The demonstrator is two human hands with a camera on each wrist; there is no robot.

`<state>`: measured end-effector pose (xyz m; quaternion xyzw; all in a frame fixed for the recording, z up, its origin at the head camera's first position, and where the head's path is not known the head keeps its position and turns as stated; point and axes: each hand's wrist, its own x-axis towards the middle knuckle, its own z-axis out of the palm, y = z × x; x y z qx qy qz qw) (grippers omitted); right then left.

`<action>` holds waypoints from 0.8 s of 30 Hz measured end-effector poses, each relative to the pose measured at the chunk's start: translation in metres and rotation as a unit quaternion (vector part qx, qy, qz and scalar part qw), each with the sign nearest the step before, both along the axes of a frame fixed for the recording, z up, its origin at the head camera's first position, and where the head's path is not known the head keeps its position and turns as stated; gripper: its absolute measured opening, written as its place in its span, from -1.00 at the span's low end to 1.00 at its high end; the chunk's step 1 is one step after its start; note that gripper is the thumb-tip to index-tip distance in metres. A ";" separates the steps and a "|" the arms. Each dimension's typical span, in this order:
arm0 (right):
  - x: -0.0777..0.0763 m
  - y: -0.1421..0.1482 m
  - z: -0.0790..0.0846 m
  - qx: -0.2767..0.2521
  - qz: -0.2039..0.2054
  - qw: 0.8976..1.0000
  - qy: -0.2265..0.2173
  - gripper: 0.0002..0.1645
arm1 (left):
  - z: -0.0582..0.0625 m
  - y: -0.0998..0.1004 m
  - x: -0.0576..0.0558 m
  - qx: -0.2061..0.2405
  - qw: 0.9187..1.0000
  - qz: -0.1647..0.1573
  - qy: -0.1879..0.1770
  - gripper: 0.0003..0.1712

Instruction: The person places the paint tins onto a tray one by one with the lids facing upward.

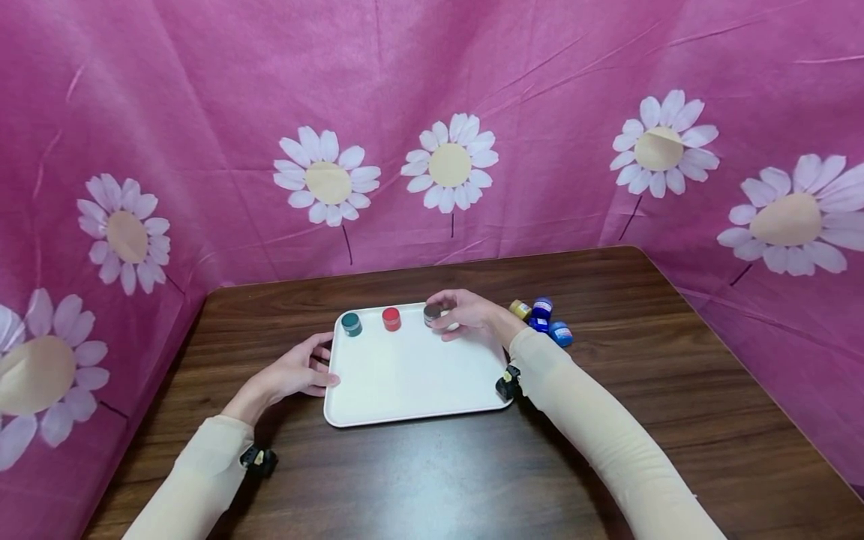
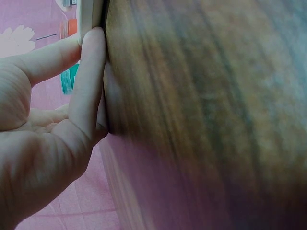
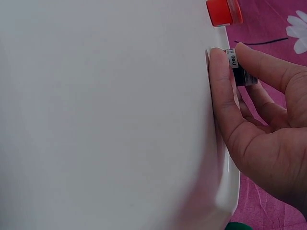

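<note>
1. The right hand [image 1: 467, 312] is partly closed, its thumb and fingers pinching the dark paint jar [image 1: 430, 313]; the right wrist view shows a white label on the jar, between the fingertips.
2. That jar is at the hand's fingertips, over the far edge of the white tray [image 1: 412, 375]; whether its base touches the tray I cannot tell.
3. Just left of the right hand, the red paint jar [image 1: 391, 319] stands upright on the tray near its far rim.
4. Farther left of that hand, the teal paint jar [image 1: 351, 324] stands in the tray's far left corner.
5. The left hand [image 1: 297, 372] grips the tray's left edge, thumb at the rim and the other fingers bent along the side; the teal jar is ahead and to the right of it.
6. Right of the right hand, beyond the tray, four jars cluster on the wooden table [image 1: 418, 480]: the yellow paint jar [image 1: 520, 310] nearest the hand, two dark blue paint jars [image 1: 542, 307], and the lighter blue paint jar [image 1: 560, 334] farthest out.
7. Behind each hand comes a cream sleeve [image 1: 607, 427] with a black wrist camera [image 1: 508, 382].
8. Well beyond both hands hangs a pink cloth [image 1: 405, 67] with white daisies [image 1: 450, 165].
</note>
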<state>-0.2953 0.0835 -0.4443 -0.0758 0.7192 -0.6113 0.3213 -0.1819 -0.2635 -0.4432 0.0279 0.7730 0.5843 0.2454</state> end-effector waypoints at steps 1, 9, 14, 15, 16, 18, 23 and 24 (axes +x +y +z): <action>0.000 0.000 0.000 0.000 -0.001 1.000 0.000 -0.31 | 0.000 0.000 0.000 -0.001 1.000 -0.001 0.001 0.08; 0.000 0.000 0.001 -0.001 0.001 1.000 -0.003 -0.31 | 0.000 0.000 0.000 -0.007 1.000 0.000 0.006 0.07; 0.000 0.003 0.001 -0.011 0.007 1.000 -0.010 -0.30 | 0.001 0.000 0.000 -0.004 1.000 0.000 0.006 0.06; 0.000 0.004 0.002 -0.015 0.007 1.000 -0.013 -0.29 | 0.001 0.001 0.000 -0.003 1.000 0.000 0.005 0.07; 0.000 0.005 0.002 -0.020 0.008 1.000 -0.016 -0.28 | 0.001 0.001 0.000 -0.003 1.000 0.000 0.005 0.07; 0.000 0.007 0.002 -0.028 0.008 0.999 -0.023 -0.26 | 0.001 0.001 0.000 -0.004 1.000 -0.001 0.004 0.07; 0.001 0.010 0.004 -0.044 0.013 0.999 -0.028 -0.24 | 0.001 0.000 0.001 -0.003 1.000 -0.003 0.004 0.07; 0.001 0.011 0.005 -0.046 0.017 0.998 -0.027 -0.25 | 0.001 0.000 0.001 -0.003 1.000 -0.001 0.004 0.07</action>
